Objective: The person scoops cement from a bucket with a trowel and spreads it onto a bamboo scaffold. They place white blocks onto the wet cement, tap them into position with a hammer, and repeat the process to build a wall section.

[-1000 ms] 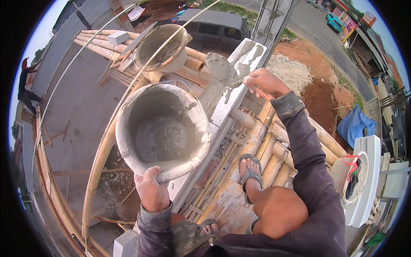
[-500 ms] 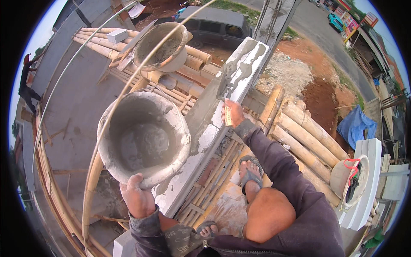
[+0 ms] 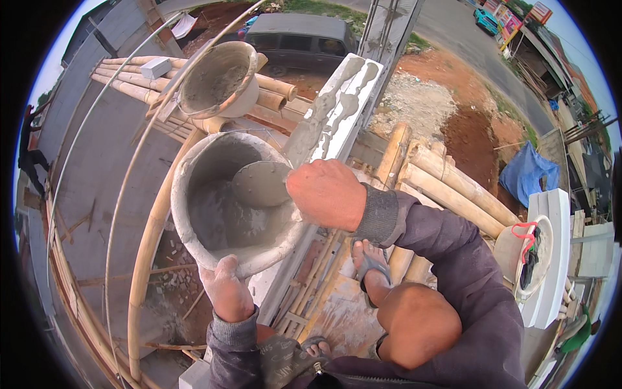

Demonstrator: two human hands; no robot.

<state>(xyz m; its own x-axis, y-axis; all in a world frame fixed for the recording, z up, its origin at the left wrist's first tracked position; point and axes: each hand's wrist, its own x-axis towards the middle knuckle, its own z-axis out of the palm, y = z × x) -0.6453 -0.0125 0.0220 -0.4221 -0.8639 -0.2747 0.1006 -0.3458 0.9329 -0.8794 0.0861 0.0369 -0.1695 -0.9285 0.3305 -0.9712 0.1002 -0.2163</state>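
Observation:
A mortar-crusted bucket (image 3: 184, 201) is tilted toward me at the white block wall, with wet grey mortar (image 3: 236, 223) low inside. My left hand (image 3: 228, 285) grips its near rim, thumb over the edge. My right hand (image 3: 327, 194) is closed at the bucket's right rim around the handle of a trowel, the handle mostly hidden by my fist. The trowel's rounded, mortar-coated blade (image 3: 261, 184) reaches into the bucket above the mortar. Beyond it, strips of mortar (image 3: 346, 104) lie along the top of the white block wall (image 3: 321, 150).
A second mortar bucket (image 3: 240, 97) stands on bamboo poles beyond. Bent rods (image 3: 133, 155) and a bamboo pole (image 3: 146, 272) rise at left. Right are stacked bamboo poles (image 3: 460, 188), a pail (image 3: 536, 259) and white blocks (image 3: 557, 220). My sandalled feet rest on planks; another person (image 3: 32, 149) is far left.
My right hand has come back from the wall top to the bucket, bringing the trowel blade inside it. The bucket and my left hand have shifted slightly right in view.

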